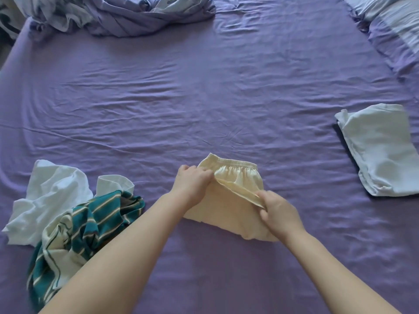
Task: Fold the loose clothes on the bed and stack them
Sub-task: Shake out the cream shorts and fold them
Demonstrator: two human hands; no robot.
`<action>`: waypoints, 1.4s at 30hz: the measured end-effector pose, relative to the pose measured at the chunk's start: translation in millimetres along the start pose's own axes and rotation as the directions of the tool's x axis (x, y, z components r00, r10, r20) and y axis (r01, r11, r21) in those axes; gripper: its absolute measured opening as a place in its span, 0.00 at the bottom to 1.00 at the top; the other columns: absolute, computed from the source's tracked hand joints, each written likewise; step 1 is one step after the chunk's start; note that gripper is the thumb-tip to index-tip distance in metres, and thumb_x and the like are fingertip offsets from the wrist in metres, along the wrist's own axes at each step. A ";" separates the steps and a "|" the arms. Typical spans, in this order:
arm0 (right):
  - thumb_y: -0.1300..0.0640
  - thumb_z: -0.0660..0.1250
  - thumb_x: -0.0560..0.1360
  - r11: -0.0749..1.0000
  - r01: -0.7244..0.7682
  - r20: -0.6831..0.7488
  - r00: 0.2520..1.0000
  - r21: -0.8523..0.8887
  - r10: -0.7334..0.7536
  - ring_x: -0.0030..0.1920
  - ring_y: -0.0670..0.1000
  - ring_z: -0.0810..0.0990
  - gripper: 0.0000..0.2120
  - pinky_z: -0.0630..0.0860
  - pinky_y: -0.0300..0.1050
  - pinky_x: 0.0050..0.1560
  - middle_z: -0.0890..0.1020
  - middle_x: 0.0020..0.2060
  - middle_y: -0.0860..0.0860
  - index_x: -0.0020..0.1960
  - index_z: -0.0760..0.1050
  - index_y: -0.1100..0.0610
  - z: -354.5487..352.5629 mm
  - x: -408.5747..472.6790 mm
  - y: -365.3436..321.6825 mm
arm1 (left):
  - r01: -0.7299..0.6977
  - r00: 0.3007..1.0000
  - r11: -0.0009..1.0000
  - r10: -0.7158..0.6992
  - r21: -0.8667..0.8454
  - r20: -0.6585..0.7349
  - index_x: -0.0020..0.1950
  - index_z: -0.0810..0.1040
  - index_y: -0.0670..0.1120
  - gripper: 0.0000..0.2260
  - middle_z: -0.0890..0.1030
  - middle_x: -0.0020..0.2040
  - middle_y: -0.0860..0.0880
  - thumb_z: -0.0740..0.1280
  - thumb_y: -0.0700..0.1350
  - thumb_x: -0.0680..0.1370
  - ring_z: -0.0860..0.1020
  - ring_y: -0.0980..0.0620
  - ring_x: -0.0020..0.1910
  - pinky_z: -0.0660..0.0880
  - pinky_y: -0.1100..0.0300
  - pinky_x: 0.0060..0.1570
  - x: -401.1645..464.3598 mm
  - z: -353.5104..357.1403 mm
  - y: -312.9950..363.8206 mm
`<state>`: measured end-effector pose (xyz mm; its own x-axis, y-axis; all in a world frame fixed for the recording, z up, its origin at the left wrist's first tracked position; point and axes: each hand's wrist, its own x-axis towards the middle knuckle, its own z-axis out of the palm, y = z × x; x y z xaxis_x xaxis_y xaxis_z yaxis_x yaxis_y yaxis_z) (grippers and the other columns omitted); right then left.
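Note:
Pale yellow shorts (235, 175) with an elastic waistband lie on the purple bed sheet (204, 98) just in front of me. My left hand (192, 184) grips the fabric at the left of the waistband. My right hand (276, 211) pinches a folded edge of the shorts lower right. A loose white garment (47, 198) and a crumpled green striped garment (77, 227) lie in a heap at the lower left. At the right sits a folded white garment (381, 150) on top of something dark.
A bunched purple and patterned duvet (136, 17) lies along the far edge of the bed. Pillows (394, 30) fill the far right corner. The bed's left edge shows at the upper left.

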<state>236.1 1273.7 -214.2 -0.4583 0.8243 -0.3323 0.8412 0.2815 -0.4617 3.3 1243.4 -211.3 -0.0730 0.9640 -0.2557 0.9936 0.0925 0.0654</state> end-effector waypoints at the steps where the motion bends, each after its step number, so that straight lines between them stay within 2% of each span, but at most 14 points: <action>1: 0.62 0.60 0.72 1.000 -0.015 -0.027 1.000 0.005 0.015 0.52 0.54 0.76 0.16 0.68 0.45 0.40 0.77 0.50 0.49 0.58 0.73 0.51 -3.7 5.8 -0.5 | 0.005 1.000 1.000 -0.005 -0.002 -0.012 0.54 0.74 0.50 0.10 0.78 0.51 0.52 0.57 0.39 0.78 0.74 0.48 0.50 0.62 0.55 0.57 6.9 -1.4 -1.2; 7: 0.62 0.60 0.73 0.991 -0.133 -0.108 0.985 0.024 0.135 0.54 0.57 0.75 0.16 0.67 0.46 0.43 0.77 0.54 0.51 0.59 0.71 0.52 -12.8 45.9 3.1 | 0.112 0.991 0.991 -0.117 -0.080 -0.062 0.57 0.74 0.49 0.09 0.78 0.53 0.51 0.56 0.43 0.81 0.70 0.47 0.58 0.49 0.46 0.72 42.4 -6.9 -1.9; 11: 0.57 0.65 0.73 0.986 -0.154 -0.138 0.980 -0.059 0.145 0.63 0.57 0.69 0.23 0.65 0.51 0.61 0.73 0.62 0.53 0.67 0.66 0.55 -5.0 56.3 2.7 | 0.169 0.972 0.980 -0.183 -0.104 -0.148 0.62 0.73 0.50 0.12 0.72 0.62 0.50 0.63 0.43 0.78 0.61 0.47 0.70 0.44 0.42 0.73 43.4 4.2 8.1; 15: 0.59 0.71 0.69 0.963 0.037 -0.352 0.927 -0.266 -0.133 0.67 0.59 0.71 0.23 0.60 0.59 0.69 0.76 0.61 0.57 0.64 0.73 0.59 10.9 39.6 -4.8 | 0.102 0.870 0.978 -0.176 -0.179 -0.461 0.49 0.80 0.46 0.15 0.78 0.53 0.44 0.74 0.36 0.64 0.66 0.45 0.60 0.66 0.44 0.66 14.4 26.2 27.6; 17: 0.57 0.64 0.71 0.927 0.150 -0.362 0.890 -0.344 -0.278 0.67 0.59 0.72 0.18 0.59 0.60 0.68 0.77 0.61 0.56 0.61 0.76 0.58 20.9 28.9 -9.7 | 0.000 0.862 0.985 -0.088 -0.173 -0.500 0.45 0.81 0.48 0.10 0.80 0.48 0.47 0.70 0.38 0.66 0.72 0.45 0.56 0.70 0.49 0.60 -0.2 41.4 35.5; 20: 0.50 0.55 0.73 0.894 0.239 -0.147 0.938 -0.379 -0.314 0.67 0.57 0.71 0.22 0.60 0.63 0.66 0.77 0.64 0.54 0.61 0.77 0.54 32.0 25.0 -14.5 | -0.085 0.957 0.985 0.039 -0.150 -0.288 0.58 0.80 0.50 0.13 0.79 0.61 0.47 0.64 0.46 0.75 0.74 0.43 0.65 0.70 0.45 0.64 -5.3 58.0 37.9; 22: 0.43 0.49 0.74 0.874 0.222 0.025 0.972 -0.433 -0.235 0.69 0.56 0.70 0.27 0.63 0.64 0.67 0.74 0.66 0.53 0.66 0.74 0.51 33.9 30.8 -13.4 | -0.067 0.998 0.982 0.065 -0.177 -0.021 0.74 0.63 0.55 0.21 0.59 0.77 0.49 0.56 0.55 0.80 0.55 0.45 0.76 0.51 0.43 0.73 -2.7 63.5 34.3; 26: 0.32 0.31 0.69 0.858 0.278 0.240 0.952 -0.433 -0.187 0.76 0.53 0.39 0.39 0.30 0.58 0.70 0.46 0.77 0.49 0.76 0.43 0.47 43.4 41.2 3.9 | -0.150 0.964 0.984 0.168 -0.099 0.208 0.75 0.36 0.59 0.30 0.32 0.75 0.54 0.43 0.67 0.77 0.35 0.50 0.76 0.33 0.44 0.72 6.7 72.9 17.5; 30: 0.28 0.50 0.69 0.846 0.304 0.290 0.938 -0.437 -0.187 0.70 0.54 0.25 0.44 0.22 0.57 0.66 0.35 0.74 0.48 0.75 0.34 0.47 42.4 39.0 13.1 | -0.249 0.932 0.968 0.244 -0.017 0.267 0.71 0.28 0.61 0.39 0.28 0.73 0.53 0.45 0.76 0.70 0.34 0.50 0.76 0.32 0.39 0.70 8.2 67.9 0.8; 34: 0.38 0.61 0.68 0.812 0.357 0.361 0.912 -0.462 -0.196 0.67 0.55 0.21 0.49 0.23 0.58 0.67 0.27 0.69 0.49 0.74 0.30 0.49 33.6 38.0 13.6 | -0.331 0.887 0.943 0.298 0.034 0.353 0.73 0.29 0.60 0.52 0.28 0.73 0.52 0.62 0.74 0.63 0.32 0.54 0.72 0.31 0.40 0.68 10.9 57.0 -8.6; 37: 0.49 0.68 0.68 0.766 0.401 0.346 0.905 -0.502 -0.247 0.72 0.58 0.32 0.48 0.37 0.59 0.72 0.36 0.73 0.55 0.76 0.40 0.55 21.3 31.6 10.6 | -0.365 0.868 0.929 0.314 0.067 0.385 0.74 0.31 0.58 0.54 0.30 0.75 0.50 0.68 0.67 0.65 0.33 0.51 0.74 0.35 0.39 0.70 12.9 48.7 -9.5; 38: 0.53 0.74 0.64 0.750 0.413 0.340 0.903 -0.517 -0.263 0.75 0.59 0.46 0.47 0.52 0.58 0.73 0.51 0.75 0.59 0.75 0.53 0.60 15.1 27.4 8.2 | -0.372 0.869 0.925 0.318 0.076 0.380 0.74 0.31 0.58 0.52 0.30 0.75 0.49 0.68 0.65 0.68 0.34 0.50 0.74 0.36 0.39 0.70 12.8 46.5 -9.0; 40: 0.60 0.82 0.50 0.754 0.402 0.236 0.915 -0.519 -0.326 0.61 0.56 0.77 0.39 0.78 0.48 0.55 0.79 0.60 0.58 0.60 0.77 0.60 8.9 20.2 12.5 | -0.389 0.870 0.916 0.330 0.098 0.365 0.75 0.33 0.57 0.45 0.32 0.76 0.48 0.65 0.58 0.73 0.35 0.48 0.76 0.37 0.39 0.70 11.5 41.5 -8.5; 42: 0.64 0.81 0.51 0.767 0.403 0.213 0.915 -0.500 -0.342 0.58 0.55 0.80 0.38 0.79 0.45 0.54 0.79 0.59 0.58 0.60 0.77 0.60 4.6 12.6 16.7 | -0.405 0.864 0.907 0.337 0.118 0.374 0.75 0.33 0.56 0.41 0.33 0.76 0.47 0.62 0.48 0.75 0.34 0.46 0.76 0.36 0.41 0.71 9.1 37.1 -9.7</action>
<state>243.1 1286.5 -229.9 -0.7682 0.5535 -0.3217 0.6039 0.7933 -0.0770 -3.8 1242.0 -250.1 0.3043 0.7709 -0.5597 0.9407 -0.3358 0.0489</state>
